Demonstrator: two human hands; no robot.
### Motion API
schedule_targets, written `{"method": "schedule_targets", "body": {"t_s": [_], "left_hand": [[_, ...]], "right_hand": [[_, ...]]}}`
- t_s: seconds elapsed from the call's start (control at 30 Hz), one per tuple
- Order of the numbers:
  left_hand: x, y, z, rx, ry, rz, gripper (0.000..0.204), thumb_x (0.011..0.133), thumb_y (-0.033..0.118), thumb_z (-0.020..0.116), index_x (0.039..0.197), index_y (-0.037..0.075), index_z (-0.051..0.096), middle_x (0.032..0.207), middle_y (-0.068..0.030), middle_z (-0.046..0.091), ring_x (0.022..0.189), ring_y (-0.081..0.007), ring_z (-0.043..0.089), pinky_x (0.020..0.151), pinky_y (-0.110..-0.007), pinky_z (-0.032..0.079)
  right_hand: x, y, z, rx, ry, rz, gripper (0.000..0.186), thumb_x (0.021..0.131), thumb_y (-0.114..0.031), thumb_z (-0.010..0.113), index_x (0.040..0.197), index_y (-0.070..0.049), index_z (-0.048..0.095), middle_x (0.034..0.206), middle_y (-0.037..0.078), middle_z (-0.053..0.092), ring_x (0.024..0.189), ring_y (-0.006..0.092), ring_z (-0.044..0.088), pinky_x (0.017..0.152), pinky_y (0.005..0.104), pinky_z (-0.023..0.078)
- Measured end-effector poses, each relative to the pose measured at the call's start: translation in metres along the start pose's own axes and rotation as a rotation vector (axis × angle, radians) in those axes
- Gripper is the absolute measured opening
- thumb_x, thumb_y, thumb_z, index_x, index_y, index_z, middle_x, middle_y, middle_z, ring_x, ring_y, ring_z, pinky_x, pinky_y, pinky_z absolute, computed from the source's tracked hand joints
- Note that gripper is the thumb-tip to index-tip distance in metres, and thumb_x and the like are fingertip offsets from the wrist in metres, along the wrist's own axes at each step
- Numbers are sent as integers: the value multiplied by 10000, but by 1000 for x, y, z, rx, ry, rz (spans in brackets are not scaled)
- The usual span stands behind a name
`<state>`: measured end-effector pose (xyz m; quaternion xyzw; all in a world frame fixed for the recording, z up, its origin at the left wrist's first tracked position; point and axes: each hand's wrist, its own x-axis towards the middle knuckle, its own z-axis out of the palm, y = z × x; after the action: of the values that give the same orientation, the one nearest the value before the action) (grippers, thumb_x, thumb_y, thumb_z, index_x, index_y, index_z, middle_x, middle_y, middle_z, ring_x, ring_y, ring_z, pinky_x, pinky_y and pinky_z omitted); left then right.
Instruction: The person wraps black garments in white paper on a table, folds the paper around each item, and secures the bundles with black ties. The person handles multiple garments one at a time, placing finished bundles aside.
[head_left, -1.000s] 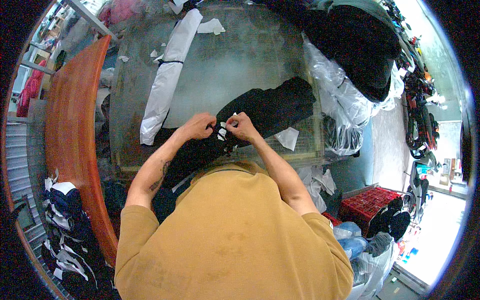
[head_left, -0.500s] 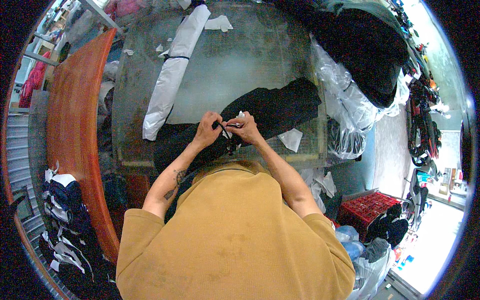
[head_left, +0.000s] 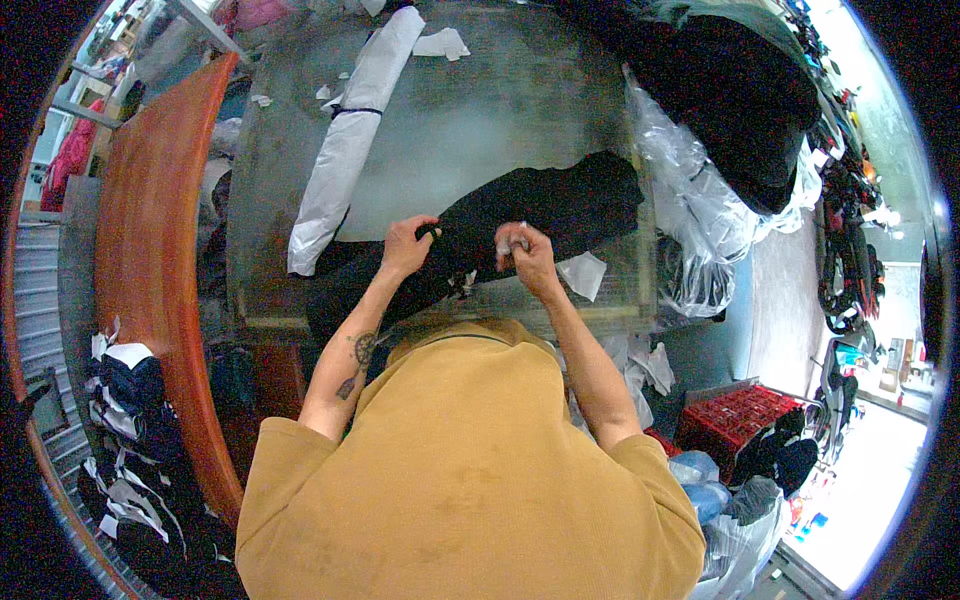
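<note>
The cloth (head_left: 560, 200) is lying beneath the left hand (head_left: 407, 248) and right hand (head_left: 530, 258), now parting after meeting; both are curling, contents unclear.

On my feed the black cloth (head_left: 575, 195) looks matt and light-absorbing, the worktop (head_left: 490, 105) smooth with a cloudy sheen. I see crinkled, glossy clear plastic (head_left: 690, 165), matt white paper scraps (head_left: 582, 275), a smooth wood-like orange-brown panel (head_left: 155, 250), a red plastic crate (head_left: 735, 415) and a dull tan cloth shirt (head_left: 470, 470).
</note>
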<state>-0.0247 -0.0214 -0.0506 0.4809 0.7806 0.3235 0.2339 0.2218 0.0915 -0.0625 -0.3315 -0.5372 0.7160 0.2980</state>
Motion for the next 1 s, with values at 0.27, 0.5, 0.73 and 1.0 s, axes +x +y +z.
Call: {"method": "schedule_targets", "body": {"t_s": [0.27,0.5,0.73,1.0], "left_hand": [[33,-8,-12,103,116,196,218,855,99,586,1002,65,743,986,-170,735,956,-374,694,851,-450,542],[54,-17,-9,237,21,830,172,843,71,607,951,114,734,944,-87,712,903,-297,678,793,-409,567],[14,45,-17,869,-348,674,148,778,179,705,888,81,721,940,-75,677,934,-275,631,802,-401,522],[-4,72,-7,699,-531,320,320,679,189,742,935,-2,751,1104,-244,600,978,-398,640,800,-479,570]], "right_hand": [[-8,11,53,-733,-132,-344,224,914,-119,647,1121,-34,649,977,171,706,928,364,684,801,406,541],[37,23,54,-879,-202,-232,307,871,-174,689,1044,-48,469,928,272,643,922,519,613,734,550,490],[63,64,30,-745,-284,-66,254,871,-162,682,996,-51,491,884,243,675,894,485,649,720,509,517],[53,42,44,-783,-286,87,383,821,-226,778,1009,-30,508,903,241,696,830,453,683,694,505,529]]}}
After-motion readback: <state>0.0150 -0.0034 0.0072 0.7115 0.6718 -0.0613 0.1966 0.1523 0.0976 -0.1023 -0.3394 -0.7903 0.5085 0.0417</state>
